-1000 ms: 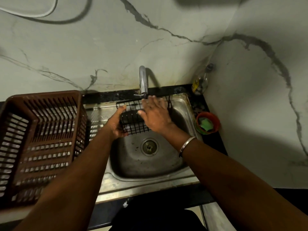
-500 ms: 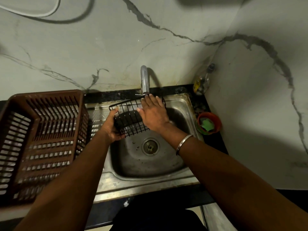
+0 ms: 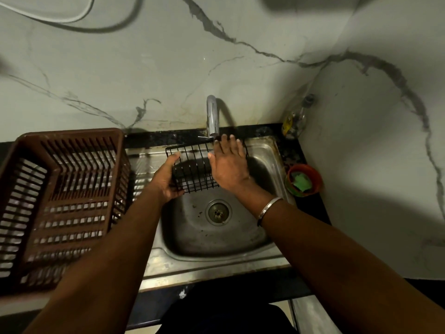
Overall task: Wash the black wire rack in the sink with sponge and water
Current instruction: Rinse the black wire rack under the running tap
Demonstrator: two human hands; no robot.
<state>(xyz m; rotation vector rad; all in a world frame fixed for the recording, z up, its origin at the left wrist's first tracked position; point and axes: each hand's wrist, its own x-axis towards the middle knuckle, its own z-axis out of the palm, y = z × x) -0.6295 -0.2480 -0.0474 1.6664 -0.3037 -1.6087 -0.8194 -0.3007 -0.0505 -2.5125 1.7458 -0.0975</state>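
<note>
Comparing with the frames of the preceding second, the black wire grid rack (image 3: pixel 192 169) has been lifted and drawn toward 12 o'clock of the stainless steel sink (image 3: pixel 240 239). Its far edge now lies just below the mouth of the curved chrome tap (image 3: pixel 212 114). The right hand (image 3: pixel 228 165) has slid with it, from the rack's middle to its 3 o'clock half.

Assessment: rinsing or hand-rubbing under the tap is in progress, though whether water runs cannot be told from this view. Sponge work appears not yet begun. The green sponge (image 3: pixel 301 182) lies in the small orange bowl (image 3: pixel 316 179) on the black table at 3 o'clock of the sink, well apart from both hands.

Right hand: spread flat, fingers straight and close together, pointing to 12 o'clock, palm on the wires. It holds nothing.

Left hand (image 3: pixel 166 182): curled round the rack's 9 o'clock edge, thumb over the top wires, fingers hidden beneath. It carries the rack clear of the basin floor.

A brown slatted plastic crate (image 3: pixel 60 201) stands at 9 o'clock of the sink.
</note>
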